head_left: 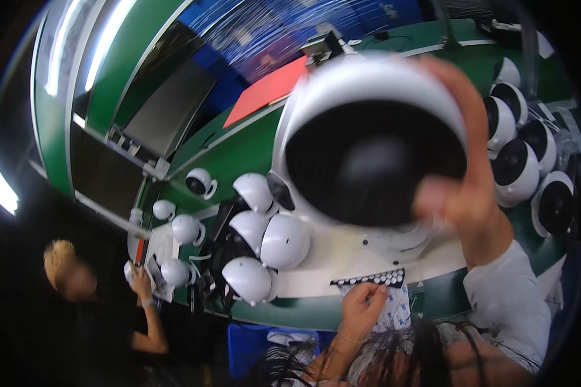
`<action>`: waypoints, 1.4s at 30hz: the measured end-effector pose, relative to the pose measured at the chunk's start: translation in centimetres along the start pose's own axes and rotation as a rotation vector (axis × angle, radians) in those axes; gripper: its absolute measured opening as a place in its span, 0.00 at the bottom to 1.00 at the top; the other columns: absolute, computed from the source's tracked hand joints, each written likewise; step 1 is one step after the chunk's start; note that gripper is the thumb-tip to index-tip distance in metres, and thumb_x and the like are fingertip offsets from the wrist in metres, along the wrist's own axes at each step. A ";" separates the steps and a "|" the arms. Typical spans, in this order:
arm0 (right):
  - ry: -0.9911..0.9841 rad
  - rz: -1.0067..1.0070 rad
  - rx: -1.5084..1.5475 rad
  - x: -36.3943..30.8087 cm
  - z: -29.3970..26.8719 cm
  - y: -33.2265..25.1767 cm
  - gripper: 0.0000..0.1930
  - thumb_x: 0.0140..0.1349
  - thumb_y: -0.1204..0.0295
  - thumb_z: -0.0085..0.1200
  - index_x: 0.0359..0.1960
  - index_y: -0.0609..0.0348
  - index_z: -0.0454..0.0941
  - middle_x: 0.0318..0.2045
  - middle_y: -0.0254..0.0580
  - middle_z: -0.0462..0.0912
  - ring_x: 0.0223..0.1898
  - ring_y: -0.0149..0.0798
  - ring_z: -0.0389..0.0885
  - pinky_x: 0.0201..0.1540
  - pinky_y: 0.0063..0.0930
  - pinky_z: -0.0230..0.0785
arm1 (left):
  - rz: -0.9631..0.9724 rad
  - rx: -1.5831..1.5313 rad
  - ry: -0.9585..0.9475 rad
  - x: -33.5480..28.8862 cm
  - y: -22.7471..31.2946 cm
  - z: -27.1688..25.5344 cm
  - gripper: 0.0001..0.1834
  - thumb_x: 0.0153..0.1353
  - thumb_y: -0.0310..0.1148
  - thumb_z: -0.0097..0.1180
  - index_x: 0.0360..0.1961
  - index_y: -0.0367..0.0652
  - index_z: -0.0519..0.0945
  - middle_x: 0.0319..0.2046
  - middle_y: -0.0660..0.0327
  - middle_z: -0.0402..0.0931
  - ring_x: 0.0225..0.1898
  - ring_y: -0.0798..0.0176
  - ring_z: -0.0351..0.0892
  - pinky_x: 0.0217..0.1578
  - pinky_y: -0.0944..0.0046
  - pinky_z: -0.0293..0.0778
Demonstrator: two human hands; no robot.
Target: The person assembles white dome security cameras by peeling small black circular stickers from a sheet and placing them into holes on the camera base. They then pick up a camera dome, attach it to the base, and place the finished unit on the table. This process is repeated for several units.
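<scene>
My right hand (468,200) grips a white round camera housing (374,77) by its right side, raised close to the view. Its large black face (368,161) is tilted toward me, and both hand and housing are blurred by motion. Low over the worktable, my left hand (360,311) has thumb and fingers pinched together beside a sticker sheet (397,309). A black strip (381,278) with rows of white round dots lies along the top of that sheet. Whatever the left fingers pinch, if anything, is too small to make out.
Several white housings (285,242) cluster on the table's left; more with black faces (554,203) crowd the right side. A red sheet (265,90) lies at the back near blue wrapped boxes (387,16). A blue bin (242,348) sits below the front edge. Another person (110,329) works at left.
</scene>
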State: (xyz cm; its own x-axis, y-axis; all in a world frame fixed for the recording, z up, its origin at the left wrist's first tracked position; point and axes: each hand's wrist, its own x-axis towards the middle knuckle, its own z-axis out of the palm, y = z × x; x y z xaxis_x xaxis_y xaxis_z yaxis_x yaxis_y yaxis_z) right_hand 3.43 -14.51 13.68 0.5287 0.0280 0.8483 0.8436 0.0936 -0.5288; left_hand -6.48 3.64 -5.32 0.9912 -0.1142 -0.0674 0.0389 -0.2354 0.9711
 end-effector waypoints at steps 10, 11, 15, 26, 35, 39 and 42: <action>-0.762 0.498 -0.090 -6.1 5.5 2.6 0.34 0.45 0.62 0.56 0.55 0.57 0.58 0.52 0.54 0.62 0.52 0.53 0.66 0.53 0.36 0.61 | -0.106 -0.016 -0.053 -1.0 1.0 1.0 0.10 0.53 0.29 0.55 0.36 0.34 0.77 0.28 0.61 0.77 0.30 0.75 0.72 0.32 0.73 0.69; -0.756 0.496 -0.080 -6.3 5.8 2.5 0.34 0.45 0.62 0.56 0.55 0.56 0.58 0.53 0.54 0.62 0.51 0.53 0.66 0.52 0.36 0.61 | -0.096 -0.009 -0.094 -1.2 0.9 0.9 0.10 0.53 0.29 0.56 0.35 0.34 0.78 0.27 0.61 0.77 0.29 0.75 0.72 0.31 0.73 0.69; -0.804 0.425 -0.008 -6.3 8.4 1.5 0.34 0.46 0.63 0.56 0.55 0.57 0.56 0.53 0.54 0.60 0.53 0.53 0.63 0.55 0.37 0.58 | 0.027 0.064 -0.187 -2.6 1.3 0.6 0.11 0.54 0.31 0.55 0.34 0.34 0.78 0.26 0.62 0.78 0.26 0.77 0.73 0.26 0.74 0.70; -0.870 0.103 -0.265 -12.0 15.5 5.3 0.34 0.50 0.63 0.55 0.56 0.62 0.54 0.56 0.54 0.58 0.56 0.53 0.59 0.55 0.37 0.57 | 0.320 0.154 -0.228 -2.4 -0.1 1.4 0.09 0.53 0.30 0.54 0.35 0.39 0.77 0.25 0.65 0.74 0.22 0.73 0.70 0.24 0.71 0.68; -0.826 0.032 -0.056 -3.3 6.5 1.9 0.22 0.49 0.62 0.58 0.46 0.55 0.71 0.43 0.42 0.75 0.43 0.43 0.75 0.46 0.33 0.67 | 0.529 0.309 -0.137 -2.2 0.5 0.4 0.11 0.51 0.29 0.54 0.37 0.39 0.77 0.29 0.59 0.77 0.30 0.63 0.76 0.32 0.66 0.71; -0.235 -0.027 -0.591 2.2 1.5 9.9 0.26 0.47 0.62 0.60 0.48 0.53 0.70 0.53 0.43 0.67 0.55 0.44 0.64 0.55 0.35 0.59 | 0.230 0.108 -0.260 -2.3 0.7 0.5 0.11 0.51 0.30 0.54 0.36 0.37 0.78 0.30 0.59 0.77 0.31 0.64 0.76 0.34 0.66 0.70; 0.003 0.108 -0.962 3.6 -0.8 16.5 0.37 0.39 0.59 0.65 0.54 0.49 0.63 0.60 0.45 0.55 0.61 0.47 0.52 0.58 0.38 0.54 | 0.182 -0.015 -0.259 -2.2 -0.3 0.7 0.11 0.51 0.29 0.55 0.36 0.37 0.78 0.30 0.59 0.77 0.31 0.66 0.75 0.34 0.67 0.70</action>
State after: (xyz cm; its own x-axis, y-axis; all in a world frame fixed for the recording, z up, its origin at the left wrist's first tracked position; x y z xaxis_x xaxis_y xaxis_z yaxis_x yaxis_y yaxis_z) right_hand 19.36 -13.68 8.00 0.6070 -0.0138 0.7946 0.5059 -0.7644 -0.3997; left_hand -8.81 3.25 -5.63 0.9167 -0.3960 0.0539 -0.1327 -0.1744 0.9757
